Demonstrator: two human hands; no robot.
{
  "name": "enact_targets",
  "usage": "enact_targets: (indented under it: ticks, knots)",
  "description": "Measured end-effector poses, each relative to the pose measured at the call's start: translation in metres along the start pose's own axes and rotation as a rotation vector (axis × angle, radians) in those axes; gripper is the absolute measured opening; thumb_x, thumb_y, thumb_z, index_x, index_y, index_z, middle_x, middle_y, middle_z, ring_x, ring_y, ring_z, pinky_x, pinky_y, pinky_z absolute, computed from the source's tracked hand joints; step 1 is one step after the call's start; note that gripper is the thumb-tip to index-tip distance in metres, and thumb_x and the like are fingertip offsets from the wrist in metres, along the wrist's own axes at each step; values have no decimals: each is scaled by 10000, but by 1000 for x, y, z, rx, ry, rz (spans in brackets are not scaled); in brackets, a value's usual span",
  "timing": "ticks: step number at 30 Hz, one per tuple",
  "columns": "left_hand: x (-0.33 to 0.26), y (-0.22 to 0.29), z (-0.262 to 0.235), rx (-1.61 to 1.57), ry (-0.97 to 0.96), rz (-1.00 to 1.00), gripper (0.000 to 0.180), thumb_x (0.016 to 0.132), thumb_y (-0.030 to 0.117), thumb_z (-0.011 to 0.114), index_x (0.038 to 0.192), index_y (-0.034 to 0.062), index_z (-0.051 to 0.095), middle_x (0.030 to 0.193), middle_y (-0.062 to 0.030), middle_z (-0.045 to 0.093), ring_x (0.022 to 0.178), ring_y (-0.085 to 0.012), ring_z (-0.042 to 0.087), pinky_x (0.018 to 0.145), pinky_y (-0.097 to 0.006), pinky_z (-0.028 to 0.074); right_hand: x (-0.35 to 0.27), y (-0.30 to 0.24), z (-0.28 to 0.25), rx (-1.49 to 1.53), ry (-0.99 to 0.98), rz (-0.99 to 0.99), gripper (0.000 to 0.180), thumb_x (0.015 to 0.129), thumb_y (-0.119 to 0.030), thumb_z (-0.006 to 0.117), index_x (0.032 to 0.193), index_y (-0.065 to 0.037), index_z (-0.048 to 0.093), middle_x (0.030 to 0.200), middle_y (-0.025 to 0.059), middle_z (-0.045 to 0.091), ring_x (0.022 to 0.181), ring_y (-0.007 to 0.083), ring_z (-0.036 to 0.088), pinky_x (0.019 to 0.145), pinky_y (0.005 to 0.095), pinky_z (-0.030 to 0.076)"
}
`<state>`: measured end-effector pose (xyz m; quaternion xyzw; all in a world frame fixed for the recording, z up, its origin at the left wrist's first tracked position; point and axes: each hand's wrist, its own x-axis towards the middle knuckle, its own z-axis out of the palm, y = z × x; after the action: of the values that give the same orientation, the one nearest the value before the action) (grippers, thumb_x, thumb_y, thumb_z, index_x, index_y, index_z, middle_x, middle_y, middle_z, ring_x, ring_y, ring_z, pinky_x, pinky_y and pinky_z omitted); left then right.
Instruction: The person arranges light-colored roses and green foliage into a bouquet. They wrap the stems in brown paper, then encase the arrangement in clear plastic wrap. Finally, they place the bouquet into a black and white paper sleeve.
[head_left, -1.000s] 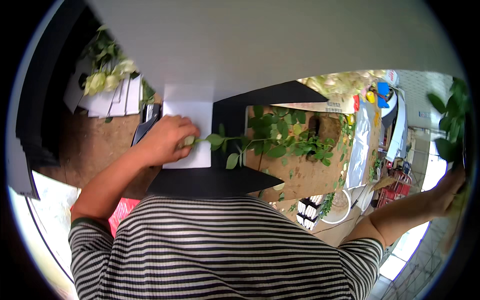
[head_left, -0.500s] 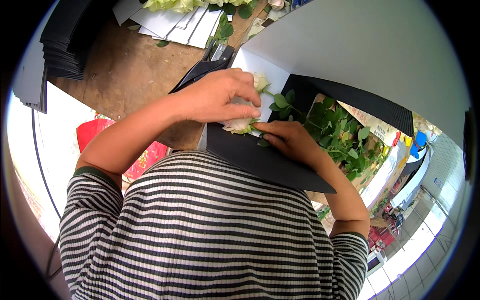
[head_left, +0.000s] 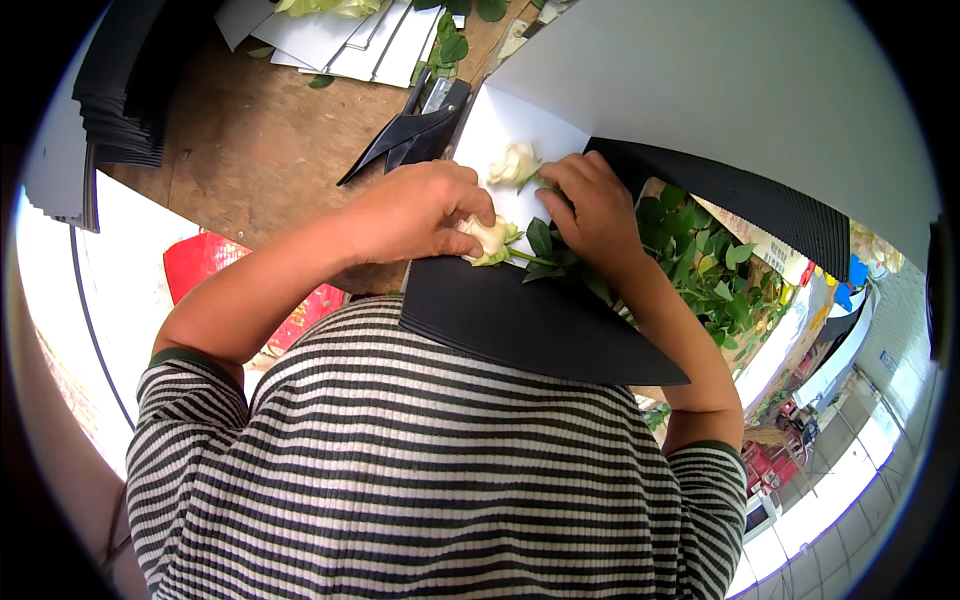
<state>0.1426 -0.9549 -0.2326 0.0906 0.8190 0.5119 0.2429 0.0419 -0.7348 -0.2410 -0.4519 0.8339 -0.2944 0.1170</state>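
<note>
Two cream-white roses lie on a white sheet over a black wrapping sheet. My left hand rests on the nearer rose, fingers touching its head. My right hand holds the stem of the farther rose, just below the bloom. Their green leafy stems trail off to the right, partly hidden under my right forearm.
A black stapler lies on the brown table just beyond my left hand. A stack of black sheets sits at the far left, white sheets with pale flowers at the top. A red bag is below the table edge.
My right arm has come in from far right to the roses. A second rose now lies on the white sheet. The view has tilted and shifted.
</note>
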Motion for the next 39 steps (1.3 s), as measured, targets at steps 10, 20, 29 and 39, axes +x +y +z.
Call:
enact_targets:
  ticks: [10, 20, 29, 39]
  knots:
    - [-15, -16, -3, -343, 71, -96, 211, 837, 188, 699, 927, -1, 664, 781, -33, 607, 710, -90, 544, 633, -247, 433, -15, -8, 15, 251, -80, -21, 159, 780, -59, 628, 938, -76, 640, 787, 75, 552, 766, 277, 540, 677, 367, 464]
    - [21, 7, -7, 368, 32, 266, 614, 561, 326, 831, 1052, 53, 584, 1047, -94, 579, 1053, -304, 504, 932, -425, 362, -22, -4, 22, 165, -25, -77, 134, 760, -102, 617, 888, -125, 649, 789, 28, 542, 758, 240, 528, 661, 336, 462]
    - [19, 23, -8, 443, 51, 198, 518, 570, 340, 825, 975, 57, 668, 960, -60, 633, 979, -266, 538, 909, -392, 380, 13, -53, -212, 499, 88, -277, 207, 830, -139, 629, 1032, -97, 631, 957, 73, 621, 870, 205, 604, 774, 324, 471]
    - [21, 17, -4, 428, 78, 270, 499, 542, 342, 844, 911, 44, 687, 921, -61, 647, 944, -260, 563, 895, -391, 408, 30, 89, -367, -1177, -70, 451, 440, 735, 51, 564, 1070, -230, 618, 1250, 16, 504, 1105, 242, 534, 895, 351, 466]
